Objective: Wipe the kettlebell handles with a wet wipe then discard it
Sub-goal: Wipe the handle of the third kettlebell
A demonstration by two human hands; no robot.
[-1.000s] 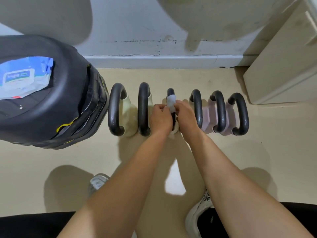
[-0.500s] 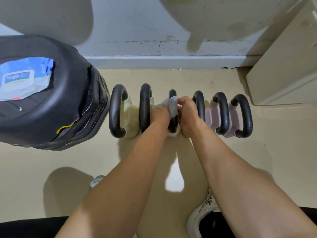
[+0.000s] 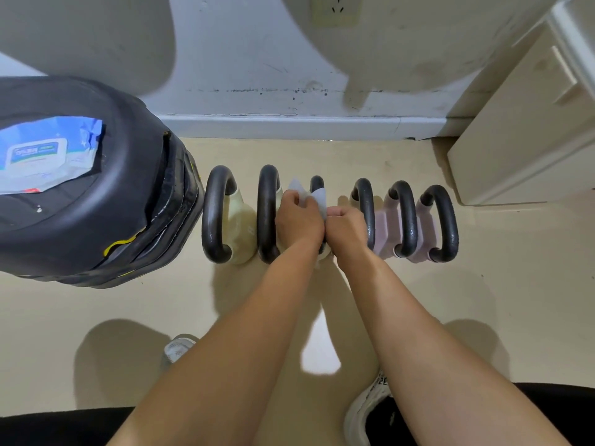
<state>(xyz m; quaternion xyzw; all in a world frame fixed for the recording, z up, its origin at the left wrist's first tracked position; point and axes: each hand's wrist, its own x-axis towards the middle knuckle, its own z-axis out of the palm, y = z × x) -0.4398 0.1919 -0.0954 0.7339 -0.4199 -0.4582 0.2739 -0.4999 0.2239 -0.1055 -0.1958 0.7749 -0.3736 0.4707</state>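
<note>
Several kettlebells stand in a row on the beige floor, each with a black loop handle. The third handle (image 3: pixel 316 183) from the left is mostly hidden by my hands. A white wet wipe (image 3: pixel 317 197) is wrapped around it. My left hand (image 3: pixel 297 218) pinches the wipe on the handle's left side. My right hand (image 3: pixel 346 228) is closed around the handle and wipe on the right side. The cream kettlebells' handles (image 3: pixel 214 217) lie to the left, the pink kettlebells' handles (image 3: pixel 442 223) to the right.
A black padded bench (image 3: pixel 106 201) stands at the left with a blue-and-white wet-wipe pack (image 3: pixel 45 154) on top. A white wall with baseboard (image 3: pixel 289 125) runs behind the row. A beige cabinet (image 3: pixel 528 133) stands at the right. My shoes (image 3: pixel 370 410) are on the floor below.
Both hands have slid toward me along the third handle, with the wipe's loose ends now sticking out above them. The camera has tilted up slightly.
</note>
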